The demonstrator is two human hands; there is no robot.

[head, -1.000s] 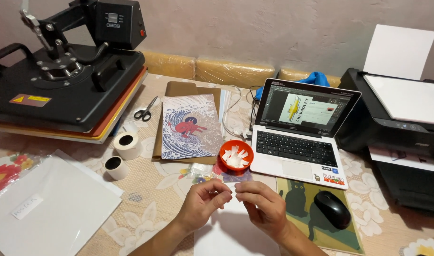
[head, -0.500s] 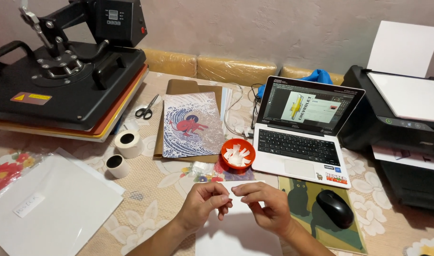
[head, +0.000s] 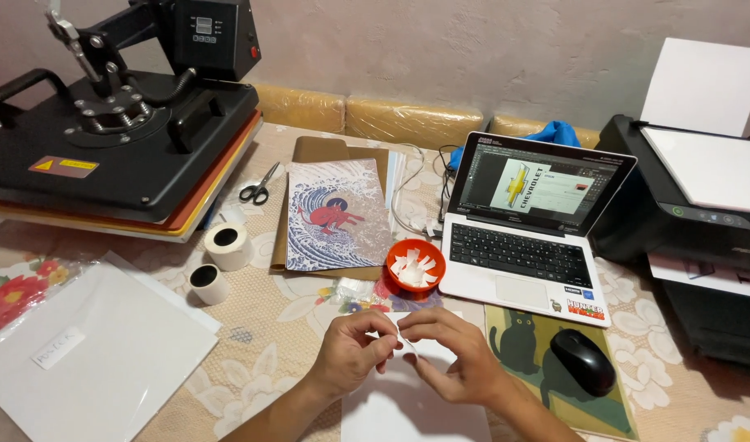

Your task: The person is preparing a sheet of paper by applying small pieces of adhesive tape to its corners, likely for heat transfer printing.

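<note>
My left hand (head: 354,354) and my right hand (head: 450,355) meet at the front of the table, fingertips pinched together on a small white piece of paper (head: 406,342). Under both hands lies a white sheet (head: 408,409). Just beyond them stands a small orange bowl (head: 415,265) holding white paper scraps.
A black heat press (head: 113,139) fills the left back. Two tape rolls (head: 228,245), scissors (head: 259,187) and a wave print (head: 337,214) lie mid-table. An open laptop (head: 530,221), a mouse (head: 583,360) on a cat mat, and a black printer (head: 702,205) stand right. White sheets (head: 97,352) lie front left.
The hands stay together on the small paper piece, with only slight finger movement. The view has shifted a little.
</note>
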